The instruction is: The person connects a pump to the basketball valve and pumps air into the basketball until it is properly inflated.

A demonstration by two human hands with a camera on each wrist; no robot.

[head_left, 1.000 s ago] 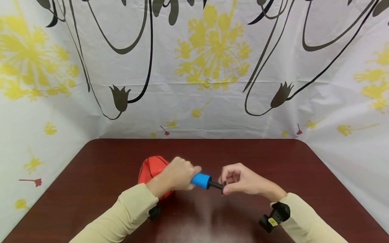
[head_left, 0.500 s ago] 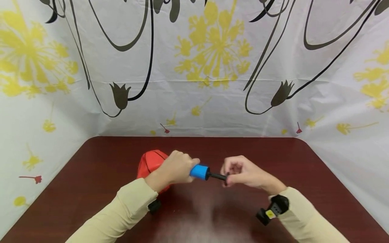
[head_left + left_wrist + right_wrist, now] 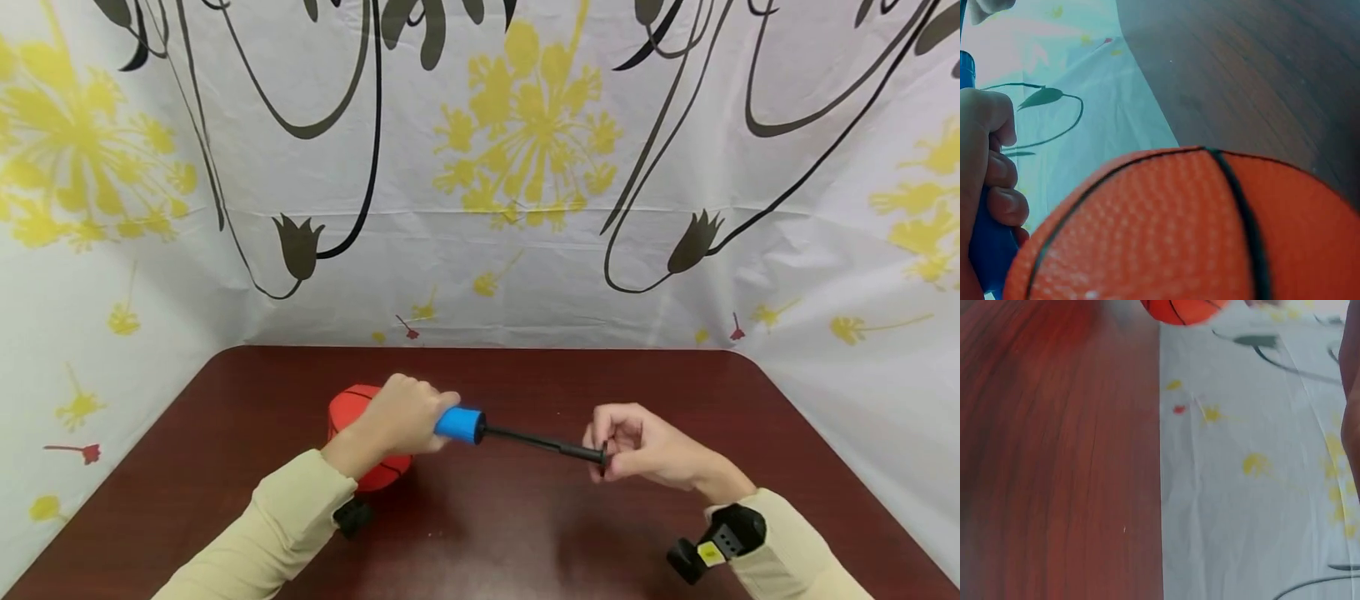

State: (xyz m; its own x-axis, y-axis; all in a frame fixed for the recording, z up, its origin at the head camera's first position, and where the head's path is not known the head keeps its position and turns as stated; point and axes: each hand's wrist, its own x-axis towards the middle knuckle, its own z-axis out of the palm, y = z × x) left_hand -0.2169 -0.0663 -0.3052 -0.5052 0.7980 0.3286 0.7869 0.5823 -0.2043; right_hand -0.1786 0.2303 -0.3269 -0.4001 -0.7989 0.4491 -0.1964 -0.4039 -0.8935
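My left hand (image 3: 405, 414) grips the blue barrel of a hand pump (image 3: 461, 425). The pump's thin black rod (image 3: 536, 440) is drawn far out to the right. At the rod's end, my right hand (image 3: 647, 446) pinches the small black handle (image 3: 604, 458) between thumb and fingers. An orange-red basketball with black lines (image 3: 384, 475) is partly hidden behind my left hand and wrist. In the left wrist view the basketball (image 3: 1147, 231) fills the lower part, right beside the fingers round the barrel. Whether the pump's tip is in the ball is hidden.
A dark red-brown wooden table (image 3: 495, 533) lies beneath the hands. White patterned cloth (image 3: 480, 167) hangs behind the table and along both sides. Each wrist carries a black camera, such as the right wrist camera (image 3: 720, 542).
The right hand has moved to the right with the handle, so much more of the pump's rod shows. The left hand, barrel and ball have shifted a little to the left.
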